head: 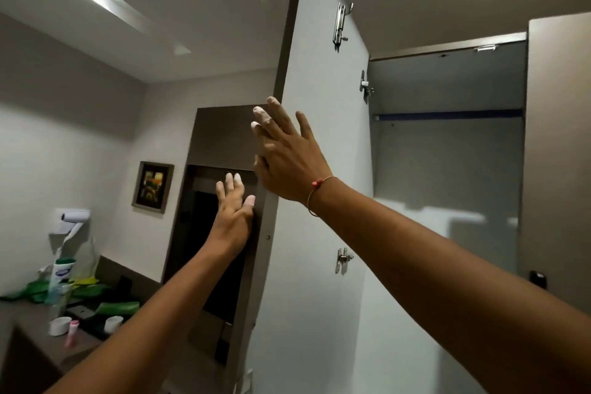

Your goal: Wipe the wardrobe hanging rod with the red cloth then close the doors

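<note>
Both hands are raised flat against the open left wardrobe door [319, 201], which stands edge-on at the centre of the view. The right hand [287, 153], with a thin red-beaded string at the wrist, has its fingers spread and released over the door's edge, holding nothing. The left hand [235, 208], at seven o'clock from it, presses open-palmed on the door's outer face, also empty. At three o'clock the wardrobe interior [447, 153] is open, the hanging rod [447, 114] crossing it near the top. The red cloth is not visible. At eight o'clock, a bench [38, 345] carries bottles and cups.
</note>
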